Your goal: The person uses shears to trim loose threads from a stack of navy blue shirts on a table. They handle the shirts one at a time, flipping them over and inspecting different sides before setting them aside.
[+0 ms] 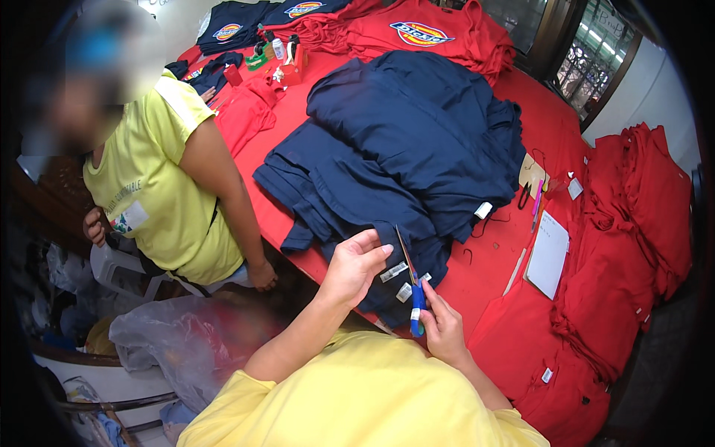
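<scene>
A pair of blue-handled scissors [417,305] is in my right hand [444,328], with the blades pointing up and away from me. My left hand [353,270] is just left of the blades, its thumb and fingertips drawn together; anything pinched there is too small to make out. Both hands are over the near edge of a heap of dark navy garments [402,134]. Beneath the blades, white printed labels [393,272] show on the navy cloth.
Red garments lie piled on the right [625,246] and at the back [432,37] of the red-covered table [495,257]. A white notepad [547,253], a pink pen [538,197] and small black snips [524,195] lie right. A person in yellow [167,179] stands left, near a plastic bag [179,343].
</scene>
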`<action>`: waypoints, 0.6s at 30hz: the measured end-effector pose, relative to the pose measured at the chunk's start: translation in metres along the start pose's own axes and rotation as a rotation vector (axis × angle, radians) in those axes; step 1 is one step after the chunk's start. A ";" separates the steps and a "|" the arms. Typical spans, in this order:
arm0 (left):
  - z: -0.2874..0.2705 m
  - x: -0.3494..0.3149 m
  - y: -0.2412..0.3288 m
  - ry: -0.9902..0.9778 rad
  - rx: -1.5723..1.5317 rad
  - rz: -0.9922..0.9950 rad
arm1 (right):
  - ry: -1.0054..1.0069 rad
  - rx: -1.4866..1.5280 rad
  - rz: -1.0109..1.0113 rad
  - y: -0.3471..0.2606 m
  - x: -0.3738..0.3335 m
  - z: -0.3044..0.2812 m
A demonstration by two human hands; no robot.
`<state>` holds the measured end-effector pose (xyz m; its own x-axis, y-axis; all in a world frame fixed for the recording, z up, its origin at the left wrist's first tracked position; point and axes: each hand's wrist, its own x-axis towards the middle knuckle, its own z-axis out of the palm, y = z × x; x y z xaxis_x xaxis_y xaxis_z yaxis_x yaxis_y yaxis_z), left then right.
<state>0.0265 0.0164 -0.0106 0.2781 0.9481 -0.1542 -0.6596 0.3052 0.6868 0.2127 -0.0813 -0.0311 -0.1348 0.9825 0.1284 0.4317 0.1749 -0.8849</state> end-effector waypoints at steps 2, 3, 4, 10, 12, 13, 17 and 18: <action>-0.005 0.001 -0.002 -0.015 -0.001 0.003 | -0.043 0.168 0.112 0.009 -0.002 0.002; -0.007 0.001 -0.002 -0.019 0.001 0.007 | -0.028 0.097 0.044 0.007 -0.002 0.001; -0.007 0.001 -0.002 -0.021 0.005 0.010 | -0.013 0.026 -0.024 0.000 0.000 -0.002; -0.004 -0.003 -0.003 0.026 0.103 0.038 | 0.013 -0.125 -0.148 -0.008 0.007 -0.005; -0.003 -0.003 -0.005 0.037 0.119 0.041 | 0.021 -0.118 -0.161 -0.011 0.011 -0.004; -0.003 -0.004 -0.006 0.044 0.127 0.043 | 0.028 -0.115 -0.172 -0.012 0.013 -0.004; -0.004 -0.005 -0.005 0.026 0.130 0.041 | -0.022 -0.098 -0.085 -0.011 0.010 -0.008; -0.004 -0.006 -0.004 0.022 0.122 0.040 | -0.023 -0.067 -0.067 -0.009 0.008 -0.008</action>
<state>0.0248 0.0099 -0.0148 0.2375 0.9613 -0.1395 -0.5793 0.2554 0.7741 0.2154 -0.0743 -0.0186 -0.1849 0.9670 0.1751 0.4795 0.2443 -0.8428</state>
